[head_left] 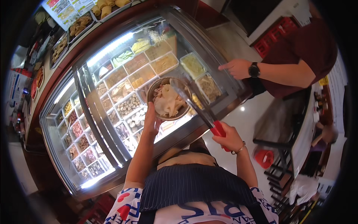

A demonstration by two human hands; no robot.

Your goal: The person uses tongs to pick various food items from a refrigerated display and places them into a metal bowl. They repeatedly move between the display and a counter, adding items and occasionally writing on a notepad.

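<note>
My left hand grips the near left rim of a round metal bowl. Pale, sliced food fills much of the bowl. In my right hand are metal tongs with red handles, my fingers wrapped round them. The tips of the tongs reach over the bowl's upper right side; whether they pinch any food, I cannot tell. Both hands are above the near edge of a glass-topped display fridge, which holds rows of white trays with food.
At the right, a person's arm with a black watch points toward the fridge. Trays of fried food line the counter behind it. A dark table and a red bucket stand at the right.
</note>
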